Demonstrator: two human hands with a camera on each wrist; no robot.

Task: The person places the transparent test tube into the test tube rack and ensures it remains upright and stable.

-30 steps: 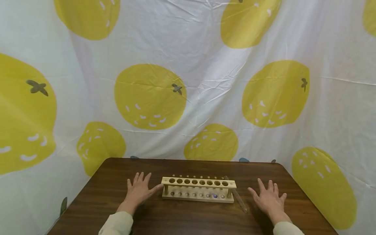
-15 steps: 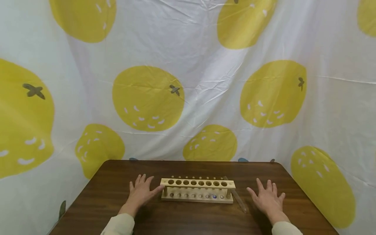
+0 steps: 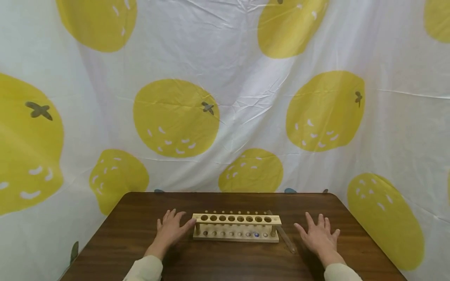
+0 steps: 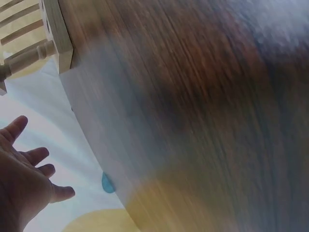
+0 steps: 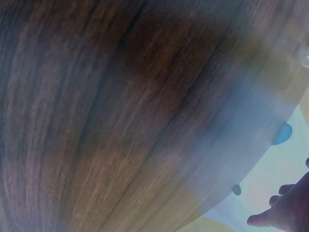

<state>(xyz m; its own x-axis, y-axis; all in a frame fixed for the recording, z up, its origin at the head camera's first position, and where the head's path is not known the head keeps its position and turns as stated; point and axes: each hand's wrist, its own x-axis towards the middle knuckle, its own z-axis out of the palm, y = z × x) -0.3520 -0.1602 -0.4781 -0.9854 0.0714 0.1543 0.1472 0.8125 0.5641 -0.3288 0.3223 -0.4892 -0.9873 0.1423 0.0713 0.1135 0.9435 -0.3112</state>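
A pale wooden test tube rack (image 3: 237,219) stands mid-table, a row of round holes along its top bar. In its lower board a small blue-purple spot (image 3: 256,235) shows near the right end; its kind is unclear. Beside the rack's right end a clear glass test tube (image 3: 286,240) lies slanted, partly behind the rack. My left hand (image 3: 171,230) has its fingers spread, thumb by the rack's left end; whether it touches cannot be told. To the right of the tube, my right hand (image 3: 319,236) is spread and holds nothing. The left wrist view shows the rack's end (image 4: 60,38) above the fingers.
The dark wood-grain table (image 3: 225,261) has rounded far corners. Behind it hangs a white cloth (image 3: 246,86) printed with large yellow fruit. A row of short pegs (image 3: 231,212) runs along the rack's far side.
The head view has shifted slightly. My left hand has edged a little to the right, and its fingers look less spread. My right hand stays almost the same; the rack and test tube rest in place.
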